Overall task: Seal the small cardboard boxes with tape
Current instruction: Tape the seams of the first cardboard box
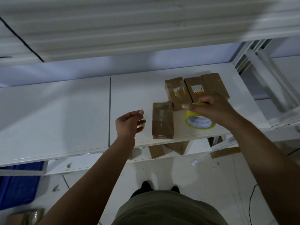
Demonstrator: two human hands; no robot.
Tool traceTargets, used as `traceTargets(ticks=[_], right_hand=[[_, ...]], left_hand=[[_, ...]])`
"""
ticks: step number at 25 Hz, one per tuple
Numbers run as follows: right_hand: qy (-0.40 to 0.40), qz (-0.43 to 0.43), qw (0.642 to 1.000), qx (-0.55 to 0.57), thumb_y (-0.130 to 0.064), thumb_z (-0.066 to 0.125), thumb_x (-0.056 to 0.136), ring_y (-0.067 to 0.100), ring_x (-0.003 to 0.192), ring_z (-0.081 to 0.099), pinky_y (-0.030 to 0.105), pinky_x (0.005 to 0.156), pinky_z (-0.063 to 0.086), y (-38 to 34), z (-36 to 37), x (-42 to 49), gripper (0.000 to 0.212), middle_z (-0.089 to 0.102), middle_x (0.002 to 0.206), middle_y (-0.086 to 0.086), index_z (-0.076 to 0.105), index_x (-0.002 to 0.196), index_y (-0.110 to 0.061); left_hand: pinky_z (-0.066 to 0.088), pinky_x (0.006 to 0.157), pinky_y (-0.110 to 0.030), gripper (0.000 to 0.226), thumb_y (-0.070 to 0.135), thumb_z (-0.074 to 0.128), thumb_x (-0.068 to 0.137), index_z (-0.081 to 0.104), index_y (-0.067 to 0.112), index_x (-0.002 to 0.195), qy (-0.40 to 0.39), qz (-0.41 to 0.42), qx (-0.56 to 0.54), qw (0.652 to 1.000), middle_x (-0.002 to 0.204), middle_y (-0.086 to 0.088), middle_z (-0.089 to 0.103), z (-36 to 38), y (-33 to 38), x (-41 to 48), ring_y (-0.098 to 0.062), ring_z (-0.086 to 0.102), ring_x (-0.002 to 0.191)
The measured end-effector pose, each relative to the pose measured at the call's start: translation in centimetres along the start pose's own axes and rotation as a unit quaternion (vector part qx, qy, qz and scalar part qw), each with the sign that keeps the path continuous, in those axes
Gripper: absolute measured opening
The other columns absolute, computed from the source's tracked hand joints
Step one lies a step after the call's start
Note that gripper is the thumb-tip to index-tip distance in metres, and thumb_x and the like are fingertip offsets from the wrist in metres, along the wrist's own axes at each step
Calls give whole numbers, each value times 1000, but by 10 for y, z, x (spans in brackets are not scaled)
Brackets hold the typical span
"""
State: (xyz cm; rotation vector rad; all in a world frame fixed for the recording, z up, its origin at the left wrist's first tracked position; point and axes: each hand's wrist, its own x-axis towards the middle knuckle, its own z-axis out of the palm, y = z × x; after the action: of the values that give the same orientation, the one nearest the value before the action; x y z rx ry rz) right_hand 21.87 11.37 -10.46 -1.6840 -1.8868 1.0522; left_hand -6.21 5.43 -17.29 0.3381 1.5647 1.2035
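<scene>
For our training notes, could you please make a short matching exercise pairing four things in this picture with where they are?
Things:
1. tape roll
2. left hand
3. near box
4. crate

Places:
A. alone at the table's front edge
B. under the right hand
C. on the floor, beneath the table
D. open above the table, holding nothing

Pairs: 1-B, 2-D, 3-A, 4-C

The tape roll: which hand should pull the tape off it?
Probably the right hand: it already rests on the yellow tape roll. The left hand hovers open and empty beside the nearest box, so it could steady that.
</scene>
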Motion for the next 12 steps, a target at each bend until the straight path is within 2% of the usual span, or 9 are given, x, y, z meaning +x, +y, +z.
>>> traceTargets(ticks=[4, 8, 12], right_hand=[[9, 44, 996, -75, -62, 83, 77, 14, 56, 39, 33, 63, 29, 26, 28, 22, 63, 30, 61, 1, 41, 58, -19], [18, 28, 996, -82, -60, 85, 76, 11, 54, 36, 34, 66, 32, 34, 29, 38, 66, 30, 56, -10, 36, 50, -24], [6, 16, 996, -92, -59, 85, 75, 16, 54, 36, 34, 62, 29, 36, 25, 45, 68, 26, 59, -2, 34, 55, -20]], left_hand=[[63, 68, -31, 13, 20, 82, 93, 83, 11, 102, 21, -19, 33, 999, 96, -6, 82, 10, -13, 18, -22, 75, 88], [56, 55, -22, 20, 25, 79, 96, 82, 10, 109, 42, 7, 48, 998, 93, -2, 81, 23, -22, 31, -18, 71, 81], [55, 48, -18, 16, 23, 76, 98, 82, 11, 108, 71, 5, 73, 995, 90, -2, 79, 30, -35, 42, -15, 71, 77]])
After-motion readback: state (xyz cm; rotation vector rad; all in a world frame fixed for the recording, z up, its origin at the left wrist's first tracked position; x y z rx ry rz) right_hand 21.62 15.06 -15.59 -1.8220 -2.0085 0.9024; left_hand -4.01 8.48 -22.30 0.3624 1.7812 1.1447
